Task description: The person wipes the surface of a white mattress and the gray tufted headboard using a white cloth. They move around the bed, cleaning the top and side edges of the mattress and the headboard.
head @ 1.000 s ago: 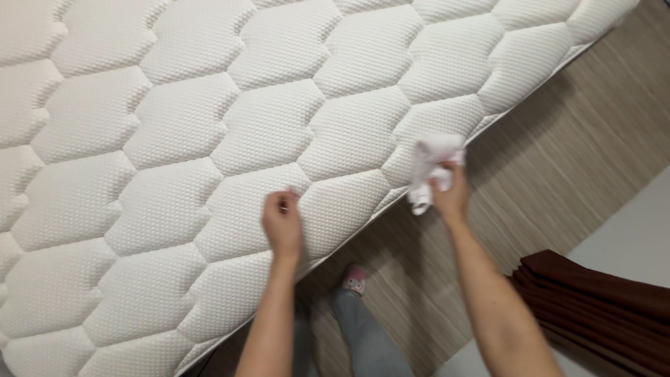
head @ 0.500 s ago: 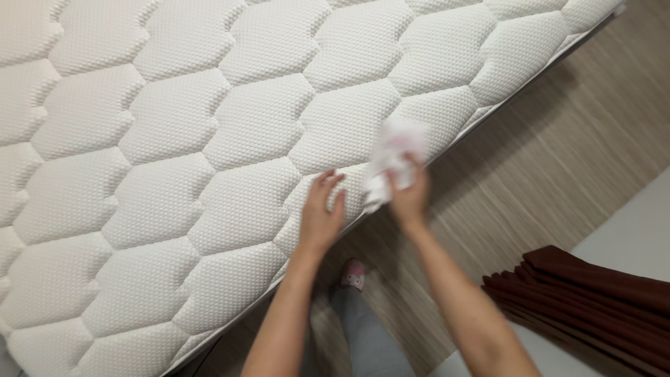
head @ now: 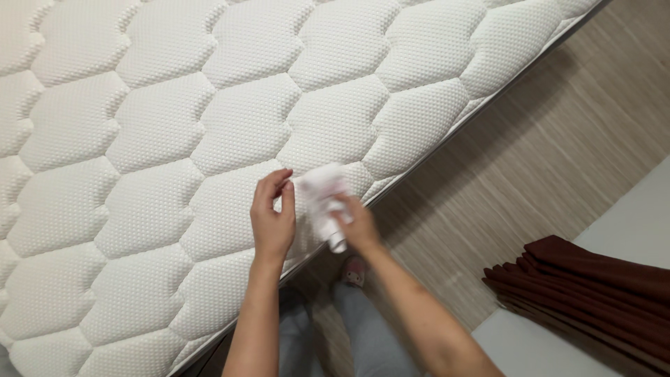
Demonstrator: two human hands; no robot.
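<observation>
A crumpled white cloth (head: 325, 199) is being gripped in the closed right hand (head: 357, 227) and pressed to the near edge of the white quilted hexagon-patterned mattress (head: 209, 126), its long axis running toward the person. Just left of it, the left hand (head: 272, 220) is being rested on the mattress with fingers loosely bent, holding nothing. Farther off, open quilted surface is being left up-left, and striped wood-look floor (head: 544, 132) right of the edge.
</observation>
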